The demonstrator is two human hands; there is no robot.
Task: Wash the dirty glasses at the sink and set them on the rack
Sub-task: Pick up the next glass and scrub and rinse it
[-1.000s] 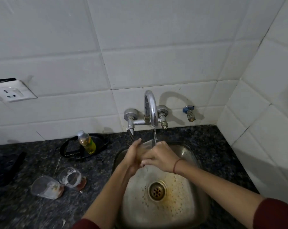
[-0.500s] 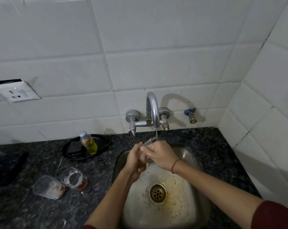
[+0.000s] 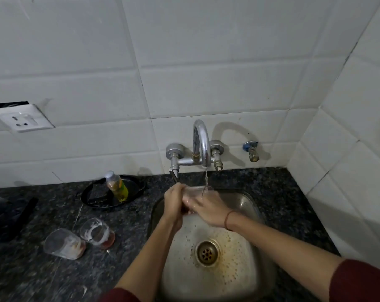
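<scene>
While the water runs from the tap (image 3: 201, 144) in a thin stream, you hold the glass (image 3: 199, 188) directly under it, above the back part of the sink (image 3: 253, 205). The glass sits between your two hands, and only its rim shows above them. Its mouth seems to point up toward the spout, so I judge that its long axis is close to upright. Your left hand (image 3: 173, 203) grips it from the left side, with the fingers curled round the wall. Your right hand (image 3: 208, 212) comes from the right, with the fingers together and bent across the near side of the glass. Both hands touch it, so neither is nearer. On the counter (image 3: 130, 225), well apart to your left, a tipped glass (image 3: 62, 244) and a stained glass (image 3: 97, 231) wait just beside each other; your left hand is on their side. No rack is in view.
</scene>
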